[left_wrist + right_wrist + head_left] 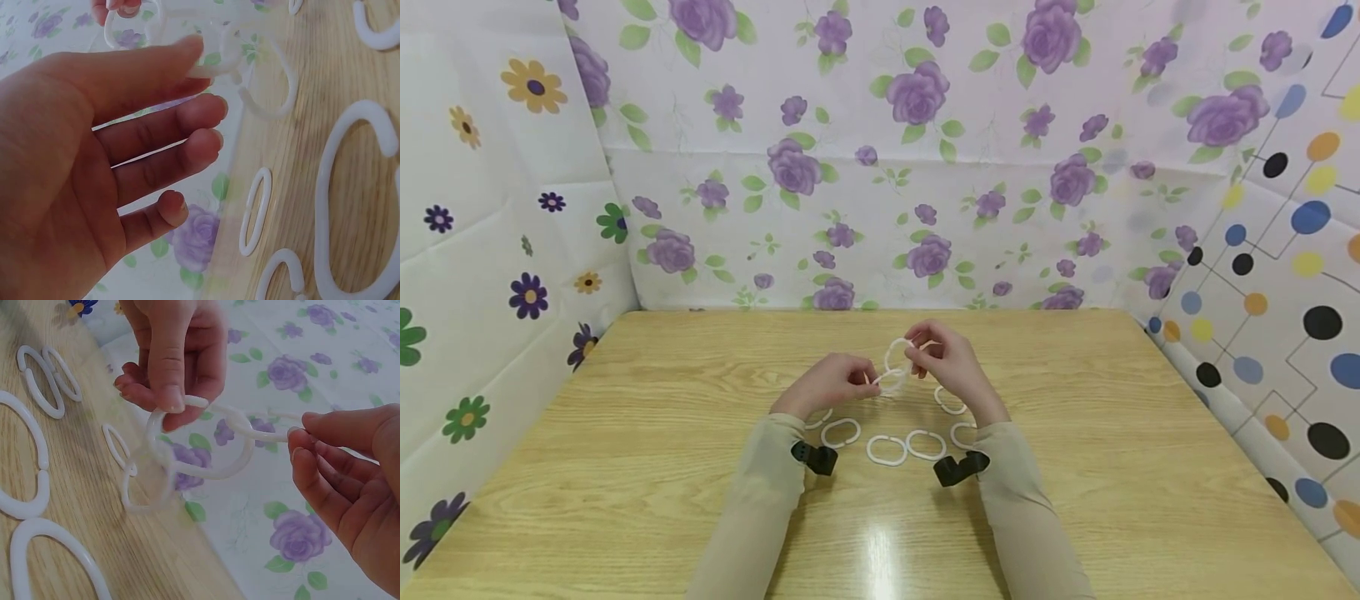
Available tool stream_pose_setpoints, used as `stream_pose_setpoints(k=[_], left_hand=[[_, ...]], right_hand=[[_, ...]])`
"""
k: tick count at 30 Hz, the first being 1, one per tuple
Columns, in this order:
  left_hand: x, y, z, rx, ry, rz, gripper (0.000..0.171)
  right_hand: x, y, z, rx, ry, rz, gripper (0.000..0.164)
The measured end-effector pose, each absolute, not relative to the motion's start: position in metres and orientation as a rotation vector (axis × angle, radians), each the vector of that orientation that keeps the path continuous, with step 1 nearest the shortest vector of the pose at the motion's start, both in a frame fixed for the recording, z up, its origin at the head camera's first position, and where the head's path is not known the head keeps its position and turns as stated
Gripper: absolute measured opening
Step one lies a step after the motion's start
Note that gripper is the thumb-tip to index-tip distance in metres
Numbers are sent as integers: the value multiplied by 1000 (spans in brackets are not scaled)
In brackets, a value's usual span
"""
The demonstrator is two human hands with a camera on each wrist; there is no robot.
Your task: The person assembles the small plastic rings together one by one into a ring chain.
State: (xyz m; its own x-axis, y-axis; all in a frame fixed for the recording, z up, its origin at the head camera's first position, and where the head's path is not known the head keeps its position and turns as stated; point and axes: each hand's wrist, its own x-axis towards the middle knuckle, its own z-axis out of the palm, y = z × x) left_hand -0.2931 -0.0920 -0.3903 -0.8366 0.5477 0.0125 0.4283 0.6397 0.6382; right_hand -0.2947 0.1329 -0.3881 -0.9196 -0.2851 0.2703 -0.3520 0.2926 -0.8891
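White plastic C-shaped chain links are joined between the two hands above the table. My left hand [831, 383] pinches one link [219, 472] between thumb and index finger, its other fingers loosely bent and apart. From the right, my right hand [946, 358] pinches a second link [272, 437] by its end with thumb and fingertips. That second link passes through the one in the left hand. A third link [126, 494], blurred, hangs from the left hand's link on the other side. In the head view the joined links overlap between the fingertips.
Several loose white links lie in a curve on the wooden table [647, 467], among them one link [869, 450] nearest the body and another link [937, 400] under the right hand. Flowered cloth [865, 225] stands behind the table, with patterned cloth at both sides.
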Motion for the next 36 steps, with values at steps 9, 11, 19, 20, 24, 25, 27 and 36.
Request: stream_pose_setpoints(k=[9,11,19,20,24,25,27,36], left_hand=[[-292,-92,-390,708,2670,1039,28],[-293,-92,-390,733,2682,1044,27],[-291,-93,-386,778,2756,1074,23],[-291,-93,-384,780,2765,1079,23],[-288,-93,-381,795,2789,1113,19],[-288,-94,-381,800,2794,1119,19],[-288,-94,-381,808,2796,1135,21],[-289,-96,-383,802,2776,1203,23]], right_hand=[[-291,129,-385,685,-2459,1784,23],[-290,128,-385,719,-2452,1802,22],[-294,129,-394,779,-2457,1832,21],[-294,129,-394,784,-2463,1830,20],[-294,128,-394,832,-2487,1790,20],[-294,128,-394,844,-2496,1773,20],[-294,128,-394,866,-2515,1733,20],[-299,147,-398,985,-2714,1508,30]])
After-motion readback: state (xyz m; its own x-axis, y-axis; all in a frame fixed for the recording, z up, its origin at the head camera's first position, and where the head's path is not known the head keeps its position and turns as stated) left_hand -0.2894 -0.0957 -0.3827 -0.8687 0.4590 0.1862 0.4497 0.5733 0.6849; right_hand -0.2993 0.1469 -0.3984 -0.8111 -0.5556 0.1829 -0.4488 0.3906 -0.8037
